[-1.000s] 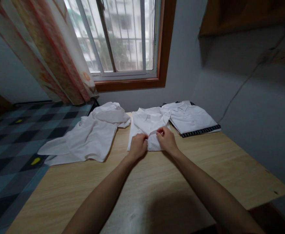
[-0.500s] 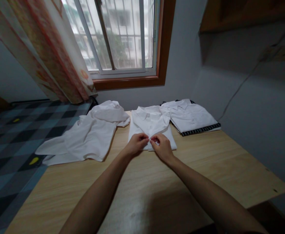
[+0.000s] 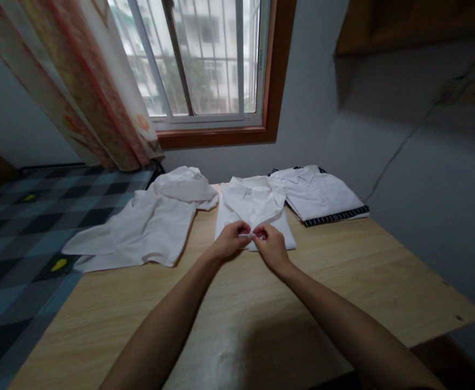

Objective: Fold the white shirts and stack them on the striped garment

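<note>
A folded white shirt (image 3: 248, 200) lies on the wooden table with its collar toward the window. At the front edges of its opening, my left hand (image 3: 233, 238) pinches the cloth between thumb and fingers. Close against it, my right hand (image 3: 270, 242) pinches the shirt too, the fingertips of both hands nearly touching. Any button between them is too small to make out. To the left, a loosely spread white shirt (image 3: 151, 222) hangs partly over the table's side. On the right sits a stack of folded white clothes (image 3: 318, 192) with a black striped piece beneath.
The light wooden table (image 3: 343, 271) reaches toward me and to the right. A checked bed cover (image 3: 18, 233) borders it on the left. Behind are a barred window (image 3: 205, 65) and a patterned curtain (image 3: 86, 81); a cable (image 3: 395, 149) runs down the right wall.
My fingers have shifted slightly at the shirt's front, and a white edge of cloth now shows between my left thumb and fingers. The view has moved a little; the other clothes lie as before.
</note>
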`<state>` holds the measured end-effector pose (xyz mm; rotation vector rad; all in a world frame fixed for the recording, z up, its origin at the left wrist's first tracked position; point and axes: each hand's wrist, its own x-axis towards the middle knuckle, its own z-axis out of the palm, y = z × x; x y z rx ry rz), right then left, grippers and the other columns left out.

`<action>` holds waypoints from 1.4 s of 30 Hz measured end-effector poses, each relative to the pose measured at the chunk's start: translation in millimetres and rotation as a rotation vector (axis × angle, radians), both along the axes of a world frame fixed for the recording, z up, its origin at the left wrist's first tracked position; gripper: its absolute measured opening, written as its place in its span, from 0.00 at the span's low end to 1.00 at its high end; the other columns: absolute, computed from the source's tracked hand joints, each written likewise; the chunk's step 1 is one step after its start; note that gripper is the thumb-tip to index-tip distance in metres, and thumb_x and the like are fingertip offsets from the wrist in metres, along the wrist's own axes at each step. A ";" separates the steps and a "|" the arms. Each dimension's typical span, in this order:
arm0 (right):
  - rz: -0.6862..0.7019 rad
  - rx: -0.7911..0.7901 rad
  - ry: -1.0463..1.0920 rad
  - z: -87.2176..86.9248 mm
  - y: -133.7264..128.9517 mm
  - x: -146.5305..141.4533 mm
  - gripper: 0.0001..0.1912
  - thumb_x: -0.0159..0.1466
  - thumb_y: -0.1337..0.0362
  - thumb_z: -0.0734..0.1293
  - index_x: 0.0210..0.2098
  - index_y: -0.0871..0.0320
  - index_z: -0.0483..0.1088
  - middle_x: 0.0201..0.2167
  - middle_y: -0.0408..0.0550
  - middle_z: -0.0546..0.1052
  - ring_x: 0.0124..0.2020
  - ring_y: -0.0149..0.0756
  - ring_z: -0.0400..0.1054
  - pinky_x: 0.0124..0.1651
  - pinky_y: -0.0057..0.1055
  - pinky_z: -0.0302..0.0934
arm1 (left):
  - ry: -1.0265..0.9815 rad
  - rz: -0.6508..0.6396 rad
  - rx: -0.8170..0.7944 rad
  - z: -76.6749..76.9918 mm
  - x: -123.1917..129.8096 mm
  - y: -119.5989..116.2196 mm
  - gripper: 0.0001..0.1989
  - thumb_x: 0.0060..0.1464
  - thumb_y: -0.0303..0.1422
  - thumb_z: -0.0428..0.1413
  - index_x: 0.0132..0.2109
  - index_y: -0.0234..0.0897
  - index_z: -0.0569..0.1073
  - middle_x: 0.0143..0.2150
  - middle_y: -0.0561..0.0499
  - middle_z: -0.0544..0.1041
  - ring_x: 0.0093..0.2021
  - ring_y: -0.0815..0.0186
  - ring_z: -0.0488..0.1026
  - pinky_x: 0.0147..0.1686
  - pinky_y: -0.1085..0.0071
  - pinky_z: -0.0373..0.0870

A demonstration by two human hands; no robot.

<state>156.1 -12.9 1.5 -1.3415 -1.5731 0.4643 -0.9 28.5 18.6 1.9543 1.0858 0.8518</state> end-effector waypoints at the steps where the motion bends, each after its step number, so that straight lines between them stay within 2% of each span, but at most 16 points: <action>1: 0.007 -0.010 0.024 -0.8 0.9 0.6 0.02 0.57 0.66 0.68 0.30 0.58 0.71 0.29 0.45 0.75 0.29 0.36 0.65 0.36 0.32 0.59 | 0.000 -0.004 -0.002 -0.7 0.3 0.6 0.11 0.45 0.37 0.59 0.31 0.33 0.71 0.28 0.55 0.69 0.30 0.69 0.64 0.30 0.73 0.61; 11: 0.086 -0.096 0.154 -2.8 5.8 5.5 0.09 0.56 0.59 0.68 0.32 0.59 0.73 0.26 0.44 0.74 0.27 0.34 0.64 0.33 0.30 0.58 | -0.061 -0.070 -0.138 3.5 -1.8 -2.2 0.13 0.46 0.40 0.58 0.33 0.33 0.70 0.27 0.54 0.68 0.28 0.70 0.61 0.27 0.74 0.58; 20: 0.237 -0.175 0.126 -1.4 12.1 14.9 0.09 0.58 0.59 0.66 0.29 0.59 0.72 0.24 0.42 0.73 0.26 0.33 0.63 0.30 0.29 0.54 | -0.097 -0.108 -0.172 5.3 -2.5 -4.6 0.12 0.45 0.39 0.57 0.34 0.34 0.70 0.27 0.55 0.66 0.27 0.71 0.60 0.26 0.75 0.56; 27: 0.233 -0.169 0.003 -2.6 10.1 14.6 0.06 0.61 0.62 0.64 0.32 0.58 0.69 0.27 0.43 0.73 0.30 0.33 0.64 0.34 0.30 0.56 | -0.051 -0.089 -0.146 3.4 -1.9 -4.0 0.14 0.46 0.40 0.59 0.34 0.33 0.71 0.28 0.55 0.69 0.27 0.71 0.62 0.26 0.75 0.58; 31: 0.210 -0.157 -0.001 -1.8 8.0 12.5 0.04 0.61 0.64 0.64 0.32 0.57 0.69 0.27 0.43 0.73 0.30 0.34 0.64 0.34 0.30 0.56 | -0.017 -0.062 -0.056 1.4 -0.6 -1.5 0.17 0.47 0.45 0.60 0.32 0.33 0.71 0.28 0.54 0.69 0.28 0.70 0.63 0.27 0.74 0.59; 35: 0.164 -0.151 0.020 -1.9 8.1 9.7 0.04 0.61 0.64 0.63 0.31 0.57 0.69 0.27 0.43 0.72 0.29 0.34 0.64 0.34 0.30 0.55 | -0.012 -0.020 0.016 -2.0 2.1 -1.5 0.15 0.49 0.43 0.59 0.31 0.34 0.72 0.27 0.54 0.70 0.29 0.69 0.64 0.29 0.74 0.60; 42: 0.007 -0.086 0.009 -7.9 6.2 4.2 0.06 0.62 0.64 0.61 0.30 0.56 0.67 0.29 0.46 0.73 0.32 0.37 0.65 0.36 0.31 0.55 | 0.115 0.228 0.212 -0.1 14.7 -18.7 0.08 0.53 0.36 0.58 0.32 0.35 0.76 0.30 0.50 0.77 0.33 0.65 0.70 0.37 0.69 0.65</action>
